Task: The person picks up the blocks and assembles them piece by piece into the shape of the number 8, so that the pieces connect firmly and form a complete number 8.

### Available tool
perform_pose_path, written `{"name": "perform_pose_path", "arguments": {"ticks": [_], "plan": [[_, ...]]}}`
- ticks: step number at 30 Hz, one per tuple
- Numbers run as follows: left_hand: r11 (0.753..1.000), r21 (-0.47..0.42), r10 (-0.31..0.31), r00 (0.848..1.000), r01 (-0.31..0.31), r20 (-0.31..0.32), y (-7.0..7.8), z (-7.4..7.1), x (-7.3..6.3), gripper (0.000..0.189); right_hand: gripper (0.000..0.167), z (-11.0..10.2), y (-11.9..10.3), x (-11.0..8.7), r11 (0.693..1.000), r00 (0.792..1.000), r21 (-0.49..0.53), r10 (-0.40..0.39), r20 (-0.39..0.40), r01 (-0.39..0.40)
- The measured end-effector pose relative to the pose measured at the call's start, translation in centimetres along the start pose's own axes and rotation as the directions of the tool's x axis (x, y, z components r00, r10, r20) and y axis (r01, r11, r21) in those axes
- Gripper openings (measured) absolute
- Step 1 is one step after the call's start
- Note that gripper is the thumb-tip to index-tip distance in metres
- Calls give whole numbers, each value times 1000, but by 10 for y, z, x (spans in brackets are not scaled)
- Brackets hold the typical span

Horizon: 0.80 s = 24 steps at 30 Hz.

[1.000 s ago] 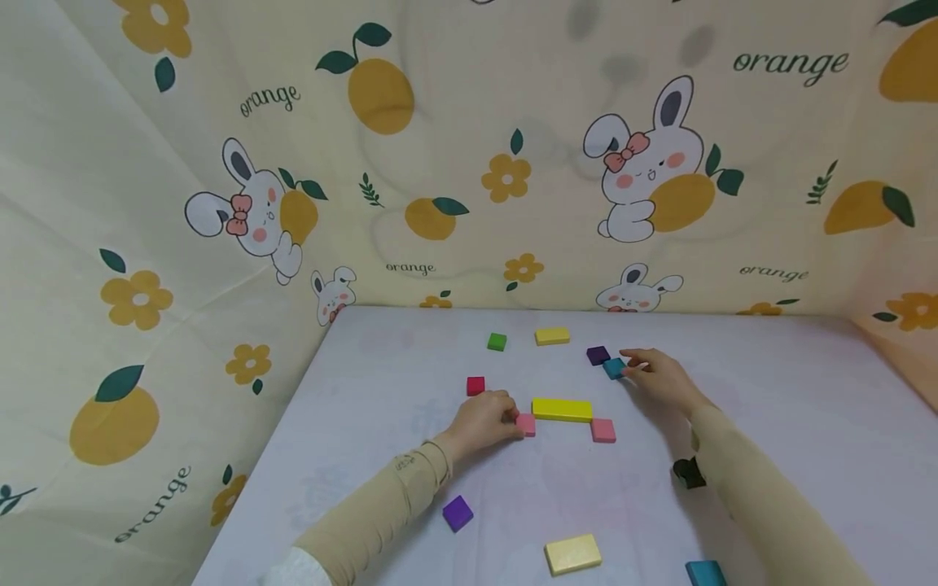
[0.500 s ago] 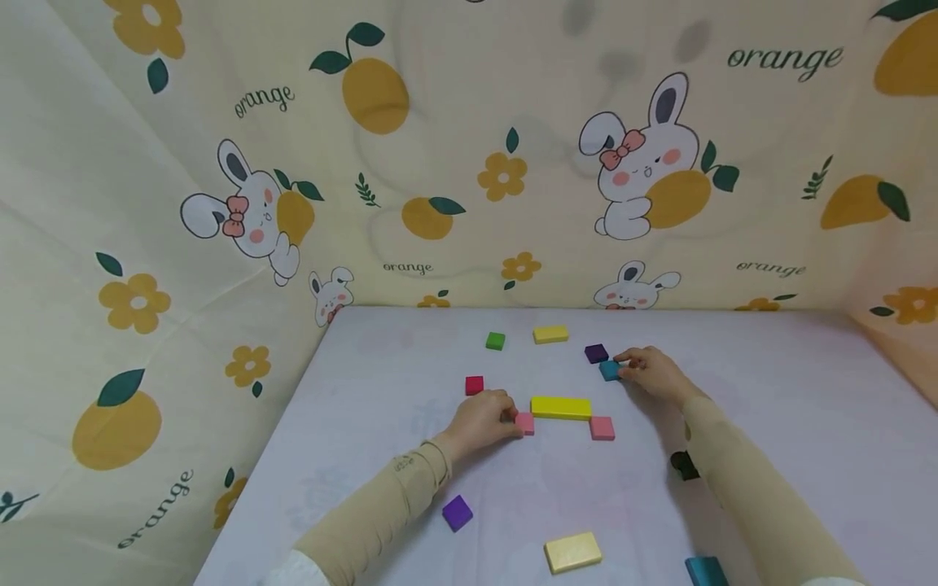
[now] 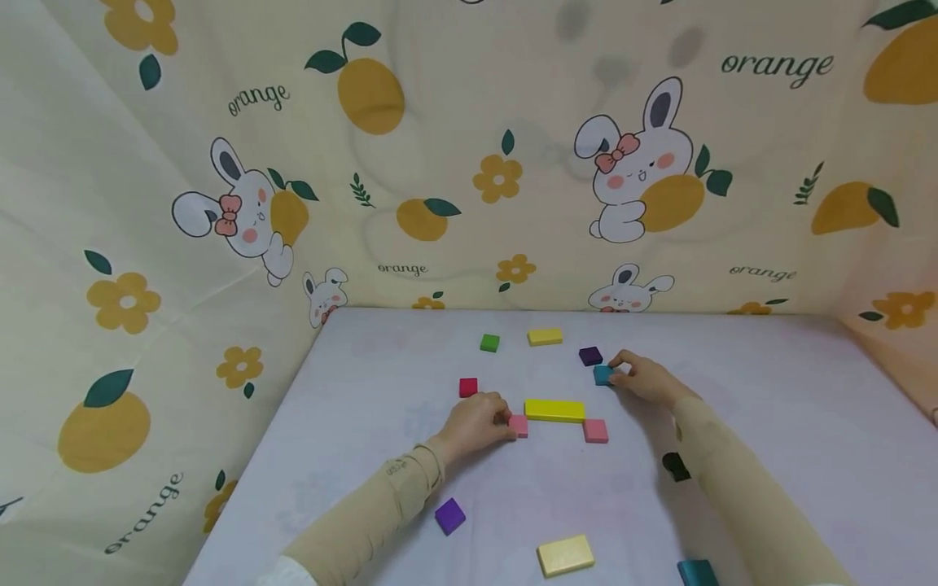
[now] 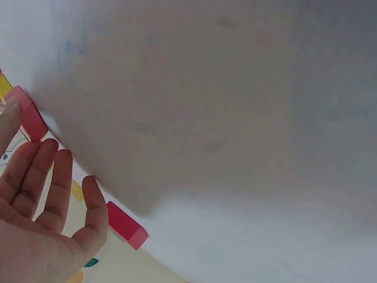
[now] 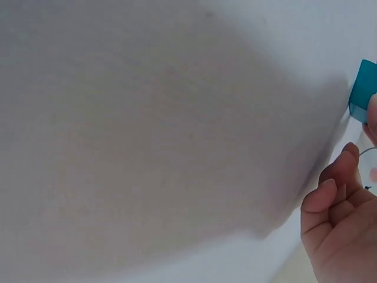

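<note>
My left hand pinches a pink square block between thumb and fingers; in the left wrist view that pink block sits at the fingertips. It lies by the left end of a long yellow block, and a second pink block lies by the right end. Farther back, my right hand holds a small blue block by its right side. A dark purple block is just behind it. In the right wrist view the blue block shows partly, at the edge.
Around lie a red block, a green block, a yellow block, a purple block, a pale yellow block and a blue-green block. A black piece lies beside the right sleeve. A printed cloth hangs behind the table.
The right hand has drawn the blue block slightly nearer and turned it straighter, off the dark purple block's corner. The left hand stays at the pink block. The head view has shifted slightly.
</note>
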<state>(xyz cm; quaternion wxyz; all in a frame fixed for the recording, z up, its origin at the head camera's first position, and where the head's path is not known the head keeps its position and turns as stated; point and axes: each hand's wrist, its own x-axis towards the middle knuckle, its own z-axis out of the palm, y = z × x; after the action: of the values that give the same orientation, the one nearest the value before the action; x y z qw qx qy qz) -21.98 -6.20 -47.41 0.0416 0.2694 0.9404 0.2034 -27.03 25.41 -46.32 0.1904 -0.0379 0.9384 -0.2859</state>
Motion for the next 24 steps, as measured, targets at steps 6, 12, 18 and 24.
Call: {"name": "perform_pose_path", "arguments": {"ticks": [6,12,18,24], "plan": [[1000,-18,-1,1000,1,3,-1,-2,-1,25,36,4,-5,-4,1000,1000,18,24,18,-25],[1000,-26,-16,1000,16,6,-1,-4,-1,25,34,9,-15,-6,999,999,29,20,46,-22],[999,-22,-32,999,33,16,-2,-3,0,26,31,14,-23,-10,1000,999,9,9,53,-9],[1000,-17,-9,1000,10,17,-1,-1,2,26,30,18,-22,-17,1000,999,-26,-16,46,17]]}}
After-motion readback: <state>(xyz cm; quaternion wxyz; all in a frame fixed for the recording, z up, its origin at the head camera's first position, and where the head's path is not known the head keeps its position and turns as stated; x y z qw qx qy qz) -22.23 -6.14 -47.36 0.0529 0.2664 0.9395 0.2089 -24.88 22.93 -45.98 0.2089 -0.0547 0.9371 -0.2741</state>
